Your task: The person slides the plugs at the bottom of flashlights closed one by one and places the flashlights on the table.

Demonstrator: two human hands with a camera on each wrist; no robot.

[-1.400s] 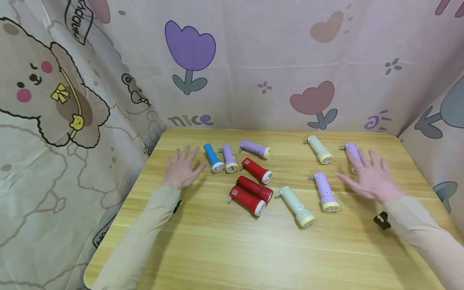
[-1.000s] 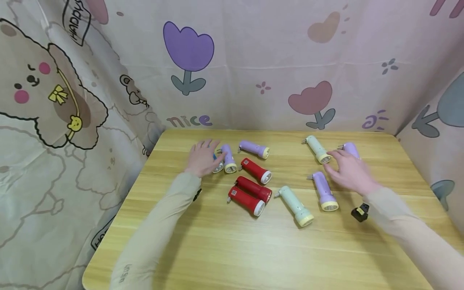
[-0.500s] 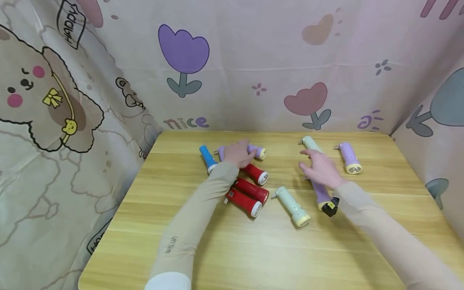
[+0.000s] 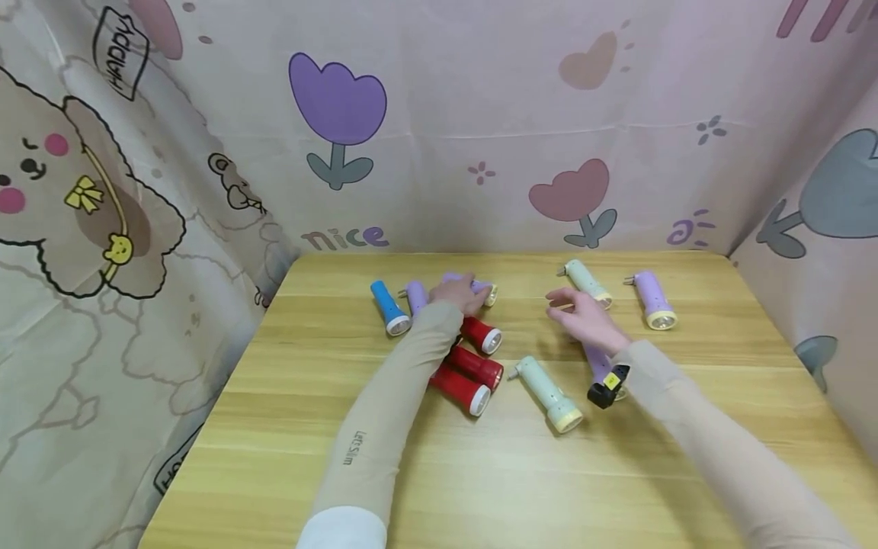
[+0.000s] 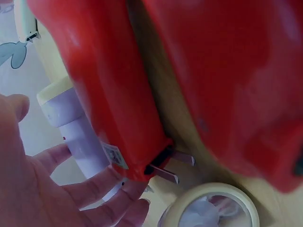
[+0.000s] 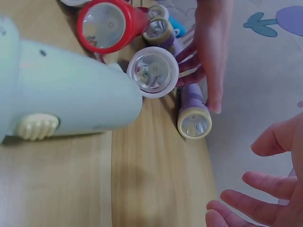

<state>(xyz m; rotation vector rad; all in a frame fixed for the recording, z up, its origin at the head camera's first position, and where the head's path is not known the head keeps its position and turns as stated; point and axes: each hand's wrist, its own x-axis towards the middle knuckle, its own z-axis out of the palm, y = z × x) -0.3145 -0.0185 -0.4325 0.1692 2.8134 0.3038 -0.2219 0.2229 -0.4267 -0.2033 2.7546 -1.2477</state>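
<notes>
My left hand [image 4: 456, 293] is over the purple flashlight [image 4: 488, 291] at the back of the table, partly covering it. In the left wrist view, the spread fingers [image 5: 90, 191] reach behind that flashlight's purple body [image 5: 84, 139], while the thumb stands apart from it. A second purple flashlight [image 4: 415, 296] and a red flashlight [image 4: 483, 335] lie right beside this hand. My right hand [image 4: 586, 319] hovers with loosely bent fingers and holds nothing. Below its wrist lies a partly hidden purple flashlight [image 4: 597, 362]; just behind it is a pale green flashlight [image 4: 588, 282].
Left of the left hand lies a blue flashlight [image 4: 389, 307]. Two more red flashlights, one with a white rim [image 4: 463, 390], sit under the left forearm's right side. A pale green flashlight [image 4: 549, 393] lies mid-table and a purple one [image 4: 655, 299] at the right. Printed curtains surround the wooden table [image 4: 507, 488].
My left hand has moved right, past the blue flashlight to the back purple one. My right hand has moved left from the far-right purple flashlight. The flashlights stay where they lay.
</notes>
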